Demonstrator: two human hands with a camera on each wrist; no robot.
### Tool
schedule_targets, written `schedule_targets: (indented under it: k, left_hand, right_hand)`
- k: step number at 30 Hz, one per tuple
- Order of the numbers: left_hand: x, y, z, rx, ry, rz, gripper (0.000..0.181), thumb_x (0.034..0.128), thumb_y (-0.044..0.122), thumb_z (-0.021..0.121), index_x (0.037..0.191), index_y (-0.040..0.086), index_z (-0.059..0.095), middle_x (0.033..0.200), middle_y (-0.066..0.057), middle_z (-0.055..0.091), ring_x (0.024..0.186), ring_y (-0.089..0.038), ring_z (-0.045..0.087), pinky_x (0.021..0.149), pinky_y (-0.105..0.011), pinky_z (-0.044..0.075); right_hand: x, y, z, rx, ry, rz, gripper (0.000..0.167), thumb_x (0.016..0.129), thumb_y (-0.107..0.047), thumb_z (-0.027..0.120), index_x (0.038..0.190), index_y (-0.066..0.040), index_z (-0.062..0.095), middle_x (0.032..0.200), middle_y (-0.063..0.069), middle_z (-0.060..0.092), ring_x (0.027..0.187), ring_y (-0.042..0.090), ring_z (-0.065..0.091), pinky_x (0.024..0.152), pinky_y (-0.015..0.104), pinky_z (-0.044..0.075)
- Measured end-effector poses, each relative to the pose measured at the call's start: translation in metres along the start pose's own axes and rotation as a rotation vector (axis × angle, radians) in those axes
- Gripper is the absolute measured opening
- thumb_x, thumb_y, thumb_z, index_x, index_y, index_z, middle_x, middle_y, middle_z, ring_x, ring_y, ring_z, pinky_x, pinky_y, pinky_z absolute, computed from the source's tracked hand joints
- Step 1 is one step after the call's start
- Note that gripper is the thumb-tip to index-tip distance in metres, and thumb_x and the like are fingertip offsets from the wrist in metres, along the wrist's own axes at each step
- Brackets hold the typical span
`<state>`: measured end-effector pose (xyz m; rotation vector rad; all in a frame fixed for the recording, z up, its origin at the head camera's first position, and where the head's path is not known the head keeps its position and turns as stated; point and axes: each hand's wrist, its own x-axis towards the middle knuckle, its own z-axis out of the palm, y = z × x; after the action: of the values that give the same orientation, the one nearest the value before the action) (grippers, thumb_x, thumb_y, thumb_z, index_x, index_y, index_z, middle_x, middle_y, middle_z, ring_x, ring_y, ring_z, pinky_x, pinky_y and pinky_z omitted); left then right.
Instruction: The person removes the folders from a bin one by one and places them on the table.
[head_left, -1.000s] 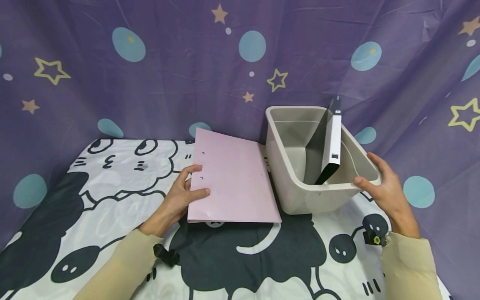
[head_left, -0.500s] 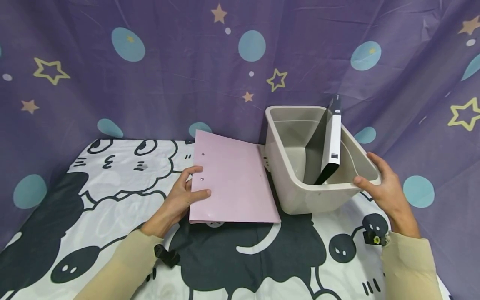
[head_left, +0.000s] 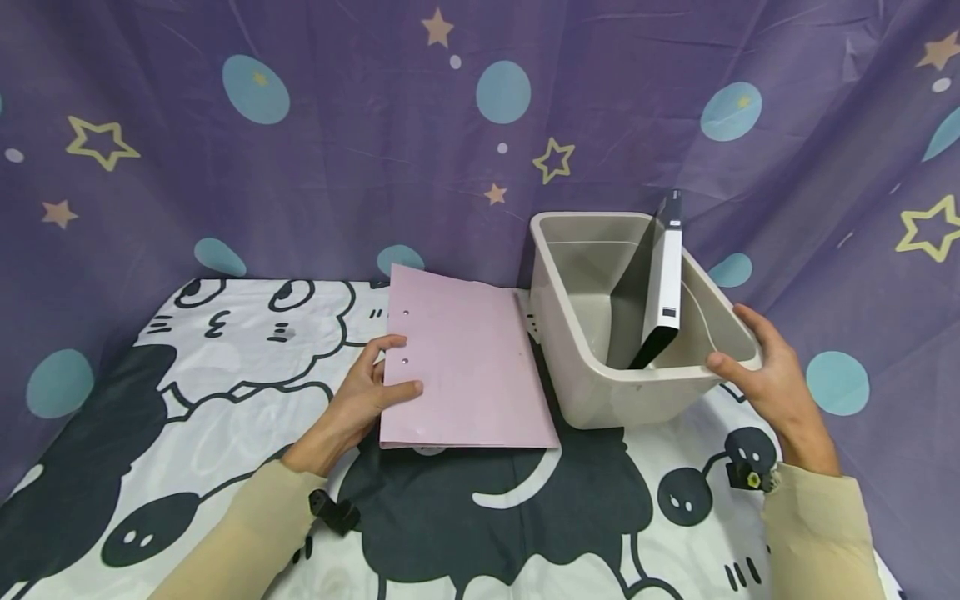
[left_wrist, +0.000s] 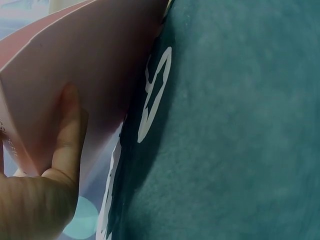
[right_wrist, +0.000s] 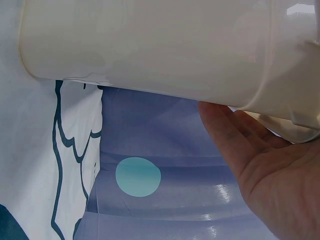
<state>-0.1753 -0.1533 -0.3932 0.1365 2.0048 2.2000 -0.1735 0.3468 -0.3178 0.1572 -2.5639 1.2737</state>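
Observation:
A pink folder (head_left: pixel 465 367) with two small rivets is held by its left edge in my left hand (head_left: pixel 356 400), thumb and a finger on its face. In the left wrist view, fingers of the left hand (left_wrist: pixel 42 195) lie against the folder (left_wrist: pixel 105 50). To the right stands a grey bin (head_left: pixel 622 400) with a black and white binder (head_left: pixel 665 275) leaning upright inside it. My right hand (head_left: pixel 776 387) rests on the bin's right front corner, thumb over the rim. The right wrist view has the right hand (right_wrist: pixel 265 175) touching the bin (right_wrist: pixel 150 45) from outside.
A patterned black and white cloth (head_left: pixel 247 358) covers the surface. Behind it hangs a purple curtain (head_left: pixel 337 167) with stars and blue spots, close to the bin's back. Small black devices (head_left: pixel 333 510) sit on both wrists.
The folder's top edge has sunk slightly, and its left edge has shifted a little right with my left hand. The bin, binder and right hand have stayed in place.

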Motion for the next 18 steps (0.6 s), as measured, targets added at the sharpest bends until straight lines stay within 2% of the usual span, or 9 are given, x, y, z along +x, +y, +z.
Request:
schedule_targets:
  k: [7, 14, 18]
  left_hand:
    - [0.0014, -0.0007, -0.0022, 0.062, 0.004, -0.015, 0.075, 0.0802, 0.002, 0.074, 0.14, 0.016, 0.031, 0.123, -0.022, 0.054, 0.09, -0.028, 0.066, 0.07, -0.041, 0.055]
    - [0.0007, 0.001, -0.0047, 0.216, 0.036, -0.034, 0.075, 0.0792, 0.011, 0.078, 0.14, 0.016, 0.034, 0.118, -0.022, 0.054, 0.088, -0.027, 0.064, 0.072, -0.037, 0.053]
    - [0.0, 0.0019, -0.0063, 0.265, 0.032, -0.035, 0.074, 0.0799, 0.014, 0.077, 0.14, 0.015, 0.034, 0.116, -0.022, 0.054, 0.085, -0.027, 0.065, 0.072, -0.036, 0.053]
  right_hand:
    - [0.0, 0.0002, -0.0006, 0.0, -0.003, -0.01, 0.079, 0.085, -0.019, 0.07, 0.151, -0.013, 0.027, 0.126, 0.013, 0.045, 0.098, 0.008, 0.047, 0.073, 0.012, 0.039]
    - [-0.0003, -0.0003, -0.0004, -0.002, -0.004, -0.012, 0.078, 0.085, -0.019, 0.07, 0.151, -0.011, 0.027, 0.125, 0.014, 0.046, 0.098, 0.008, 0.047, 0.072, 0.013, 0.04]
    - [-0.0001, -0.0002, 0.0002, -0.005, 0.004, -0.013, 0.078, 0.084, -0.018, 0.07, 0.15, -0.01, 0.028, 0.125, 0.014, 0.047, 0.098, 0.008, 0.047, 0.072, 0.013, 0.04]
